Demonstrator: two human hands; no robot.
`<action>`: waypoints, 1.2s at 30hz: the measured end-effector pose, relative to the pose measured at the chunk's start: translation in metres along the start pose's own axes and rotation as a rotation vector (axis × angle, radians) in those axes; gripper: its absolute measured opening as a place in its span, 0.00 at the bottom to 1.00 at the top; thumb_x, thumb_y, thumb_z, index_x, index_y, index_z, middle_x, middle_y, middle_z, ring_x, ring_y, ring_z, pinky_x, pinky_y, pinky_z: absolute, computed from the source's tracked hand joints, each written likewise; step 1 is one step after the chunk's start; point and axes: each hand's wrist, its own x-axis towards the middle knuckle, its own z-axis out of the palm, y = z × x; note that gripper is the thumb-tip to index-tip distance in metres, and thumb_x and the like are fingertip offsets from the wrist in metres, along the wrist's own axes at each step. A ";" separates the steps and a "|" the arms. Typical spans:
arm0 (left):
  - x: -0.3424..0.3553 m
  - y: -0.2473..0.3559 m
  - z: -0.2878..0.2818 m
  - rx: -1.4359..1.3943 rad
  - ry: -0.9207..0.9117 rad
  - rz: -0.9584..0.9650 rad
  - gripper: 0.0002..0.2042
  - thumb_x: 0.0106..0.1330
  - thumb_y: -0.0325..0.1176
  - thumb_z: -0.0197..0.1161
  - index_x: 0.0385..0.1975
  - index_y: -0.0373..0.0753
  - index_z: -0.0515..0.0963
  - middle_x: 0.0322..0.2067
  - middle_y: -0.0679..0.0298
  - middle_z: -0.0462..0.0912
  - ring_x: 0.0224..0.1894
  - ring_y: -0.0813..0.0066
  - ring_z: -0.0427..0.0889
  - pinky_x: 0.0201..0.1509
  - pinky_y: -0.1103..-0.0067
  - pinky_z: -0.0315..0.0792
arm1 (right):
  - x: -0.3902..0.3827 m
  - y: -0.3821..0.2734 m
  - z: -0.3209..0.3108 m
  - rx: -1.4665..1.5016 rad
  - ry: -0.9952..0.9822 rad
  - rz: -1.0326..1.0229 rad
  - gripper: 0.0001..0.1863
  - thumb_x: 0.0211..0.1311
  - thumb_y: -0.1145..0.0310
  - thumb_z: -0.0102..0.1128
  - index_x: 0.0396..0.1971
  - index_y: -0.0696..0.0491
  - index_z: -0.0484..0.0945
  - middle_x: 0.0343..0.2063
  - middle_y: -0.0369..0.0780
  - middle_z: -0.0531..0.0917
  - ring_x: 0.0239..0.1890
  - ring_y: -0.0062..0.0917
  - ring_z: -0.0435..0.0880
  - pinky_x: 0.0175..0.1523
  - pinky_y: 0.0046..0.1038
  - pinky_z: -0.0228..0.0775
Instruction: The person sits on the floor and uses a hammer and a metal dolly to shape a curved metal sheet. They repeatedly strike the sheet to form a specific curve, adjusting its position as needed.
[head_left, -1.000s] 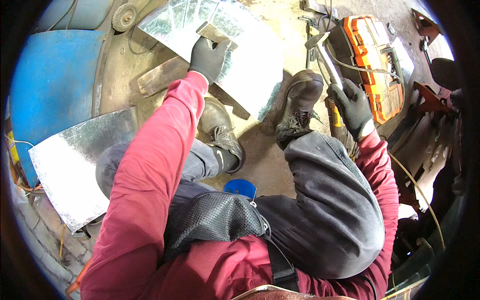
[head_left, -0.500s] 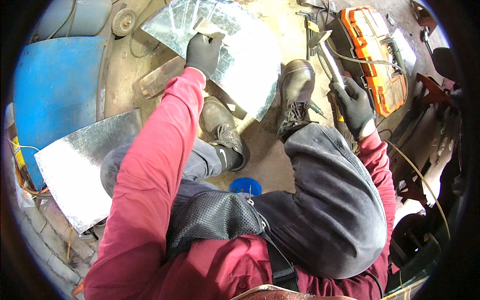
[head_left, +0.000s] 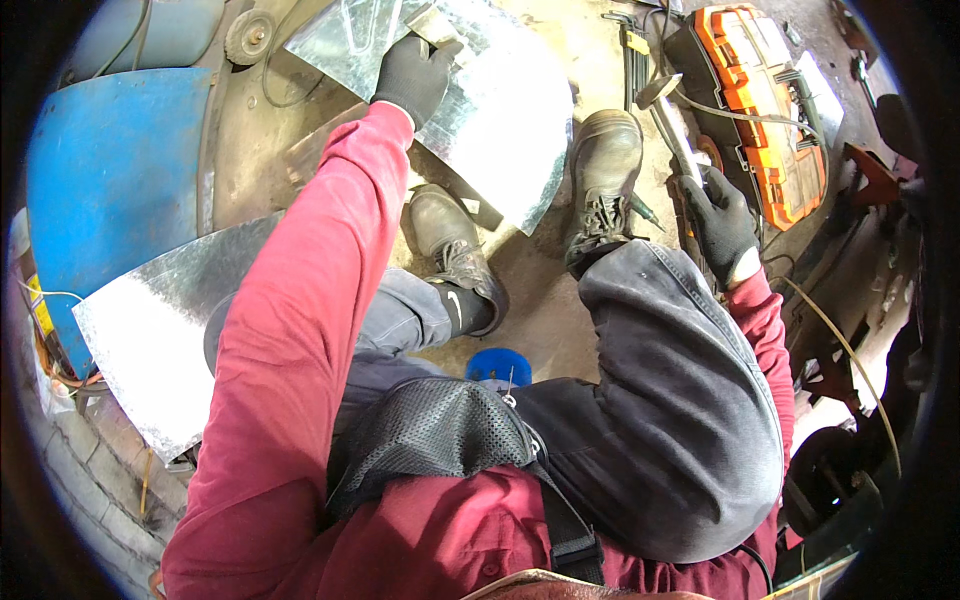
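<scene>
Floor (head_left: 540, 325): worn concrete, brightly lit.
Left side: blue panel (head_left: 120, 170).
Right side: orange-and-black toolbox (head_left: 745, 90).
Metal sheet (head_left: 515, 115): shiny, lying in front of the boots (head_left: 607, 160).
Left hand (head_left: 412, 78): arm is stretched forward, gloved fingers pinch a grey metal block (head_left: 430, 25) over the sheet.
Right hand (head_left: 718, 222): fingers are wrapped around handle of a hammer (head_left: 676, 135), its head pointing forward.

A hammer (head_left: 671, 130) is held by the right hand (head_left: 722, 224), a block (head_left: 431, 24) by the left hand (head_left: 412, 80) within the metal sheet's (head_left: 505, 115) edges.
</scene>
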 end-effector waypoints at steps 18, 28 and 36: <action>0.001 -0.005 0.000 -0.080 0.062 -0.076 0.20 0.69 0.45 0.70 0.43 0.30 0.85 0.39 0.46 0.89 0.41 0.51 0.88 0.49 0.66 0.79 | 0.008 -0.028 0.014 0.022 -0.108 -0.005 0.15 0.78 0.63 0.62 0.52 0.60 0.80 0.24 0.29 0.74 0.27 0.13 0.70 0.33 0.20 0.63; -0.010 -0.005 0.000 -0.083 0.029 -0.079 0.20 0.70 0.45 0.68 0.47 0.31 0.84 0.43 0.46 0.89 0.48 0.49 0.88 0.53 0.66 0.79 | 0.008 -0.080 0.026 -0.381 -0.385 -0.214 0.21 0.78 0.64 0.60 0.63 0.61 0.77 0.31 0.41 0.82 0.29 0.20 0.79 0.37 0.28 0.74; 0.009 -0.019 -0.001 -0.053 -0.067 -0.073 0.19 0.70 0.44 0.68 0.49 0.32 0.84 0.44 0.47 0.89 0.47 0.51 0.88 0.54 0.67 0.79 | 0.010 -0.078 0.042 -0.338 -0.381 -0.073 0.21 0.77 0.62 0.60 0.62 0.59 0.77 0.26 0.38 0.83 0.27 0.21 0.81 0.35 0.27 0.73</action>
